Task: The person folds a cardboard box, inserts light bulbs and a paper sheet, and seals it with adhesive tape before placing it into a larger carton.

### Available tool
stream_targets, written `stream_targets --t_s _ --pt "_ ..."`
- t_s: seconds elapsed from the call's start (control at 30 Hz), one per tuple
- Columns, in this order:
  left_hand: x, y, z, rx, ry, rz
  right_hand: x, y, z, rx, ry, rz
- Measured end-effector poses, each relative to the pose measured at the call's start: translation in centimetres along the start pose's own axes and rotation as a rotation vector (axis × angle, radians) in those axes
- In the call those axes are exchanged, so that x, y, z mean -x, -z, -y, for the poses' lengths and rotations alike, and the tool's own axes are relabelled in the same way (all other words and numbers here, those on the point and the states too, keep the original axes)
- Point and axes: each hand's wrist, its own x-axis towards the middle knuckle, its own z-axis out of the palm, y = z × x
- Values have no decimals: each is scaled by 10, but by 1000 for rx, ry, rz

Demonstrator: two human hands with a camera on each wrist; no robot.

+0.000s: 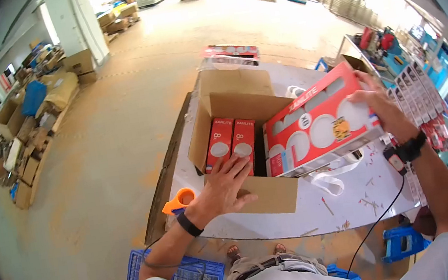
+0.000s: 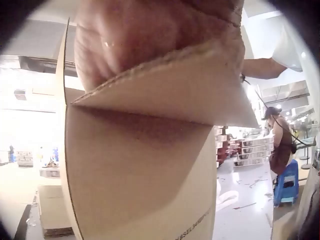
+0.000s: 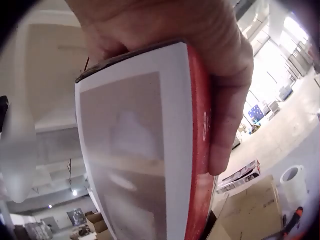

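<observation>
An open cardboard carton (image 1: 235, 103) stands on the white table, with two upright red XANLITE boxes (image 1: 222, 130) side by side in its left part. My left hand (image 1: 220, 189) reaches over the near flap (image 1: 271, 193), its extended fingers touching the near ends of those boxes. In the left wrist view, the palm (image 2: 155, 40) lies over the flap's edge. My right hand (image 1: 376, 101) grips the right end of a larger red XANLITE bulb box (image 1: 312, 119), tilted over the carton's right side. The right wrist view shows fingers (image 3: 225, 125) wrapped along this box's red side.
An orange tape dispenser (image 1: 182, 198) lies left of the carton, and a white strap loop (image 1: 328, 183) to its right. Another red package (image 1: 232, 53) sits behind. Stacked packs (image 1: 417, 90) line the right side. Below are a blue crate (image 1: 203, 274) and a blue stool (image 1: 402, 244).
</observation>
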Motion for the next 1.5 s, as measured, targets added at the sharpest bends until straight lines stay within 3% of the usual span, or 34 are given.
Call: stream_targets --t_s 0.17,0.27,0.43,0.53,0.57,0.63,0.7,0.77,0.83,0.87,0.93,0.97,1.03,1.13,1.17,1.23,1.3,1.43,1.5 --pt "10 -3 11 111 -29 -26 -10 -93 -19 213 -52 -12" --pt "13 -1 15 224 -33 -37 -16 -136 -42 349 32 -24" --pt "10 3 16 240 -79 -45 -18 -205 -86 563 23 -16" --pt "11 -1 14 231 -111 -47 -37 -236 -166 -35 -103 -40" --pt "9 -1 18 221 -123 -52 -43 -234 -194 32 -59 112" --pt "3 1 15 117 -135 -44 -30 -231 -172 -238 -164 233" --pt "1 -2 6 57 -132 -21 -28 -225 -149 93 -180 271" --pt "-5 -11 6 34 -137 -23 -34 -229 -174 20 -123 187" --pt "-7 -11 1 16 -123 -24 -42 -229 -193 515 88 259" --pt "-6 -9 -1 11 -124 -6 -28 -228 -185 719 411 42" --pt "-6 -9 0 -8 -130 32 19 -223 -152 647 725 -230" --pt "-4 -11 1 -23 -126 54 40 -219 -138 359 726 -279" --pt "-6 -10 0 -31 -115 80 85 -197 -130 193 686 -142" --pt "-14 0 -7 13 -65 166 140 -154 -151 109 448 18" --pt "-15 3 -10 -28 -82 148 150 -139 -168 114 425 -14" --pt "-13 7 -16 -109 -121 108 169 -106 -216 80 304 -82" --pt "-7 14 -43 -5 -200 -107 186 -67 -270 24 97 -169" --pt "-34 14 -159 603 -198 -166 218 51 -393 -407 -335 -414" --pt "-43 -37 -197 721 -67 -15 234 134 -447 -434 -434 -600"
